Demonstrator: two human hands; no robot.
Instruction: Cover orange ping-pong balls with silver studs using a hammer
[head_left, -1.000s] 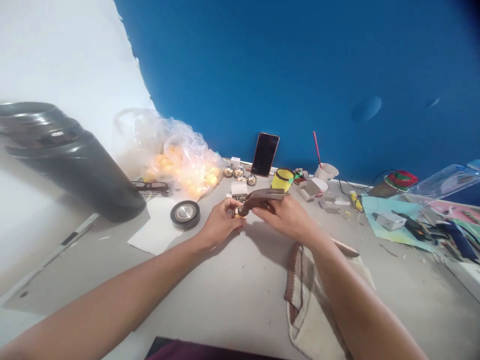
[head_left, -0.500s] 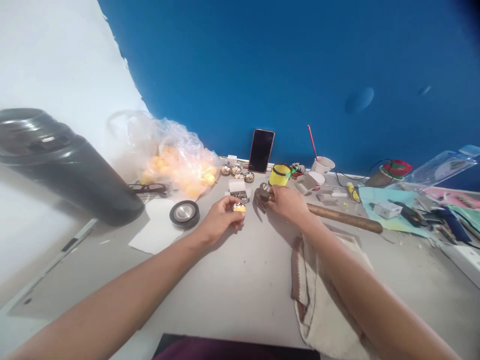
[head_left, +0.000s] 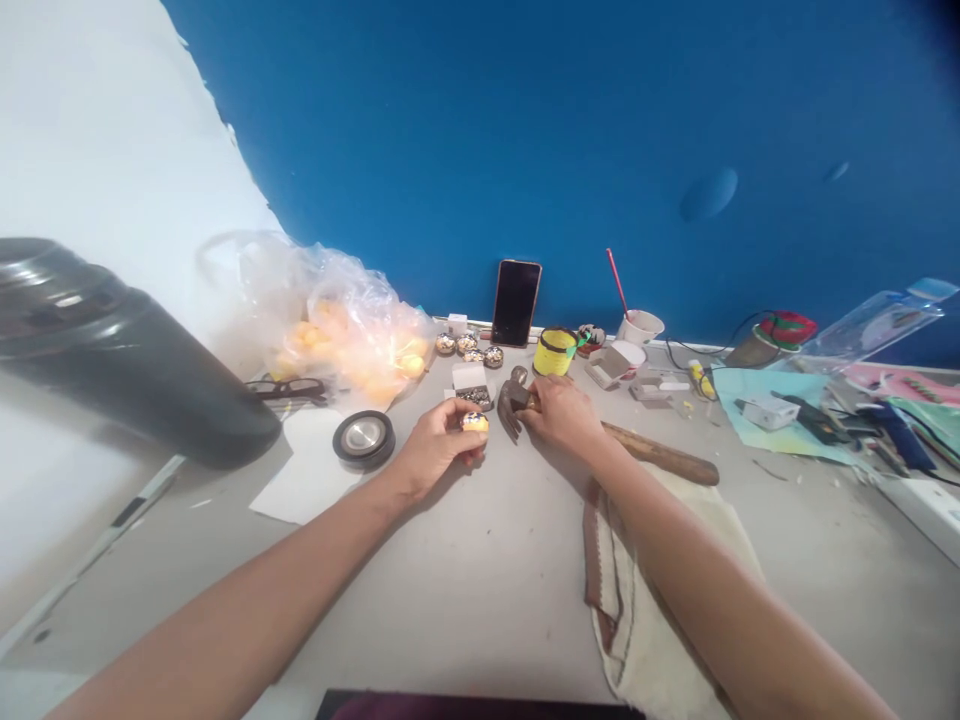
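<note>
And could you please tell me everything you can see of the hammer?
The hammer has a dark, worn-looking head, apparently metal, with its curved claw pointing toward the wearer and the opposite end away. The right hand grips it just behind the head, hiding part of the brown, wooden-looking handle. The handle slants off to the right past the wrist, its end near the pale cloth. Whether the head touches the tabletop is unclear.

Craft workspace at a grey desk (head_left: 480,600), blue wall (head_left: 465,130) filling the upper frame, hammer (head_left: 513,400) at centre, eyeglasses (head_left: 298,386) at left, pale-blue paper (head_left: 739,386) at right.
</note>
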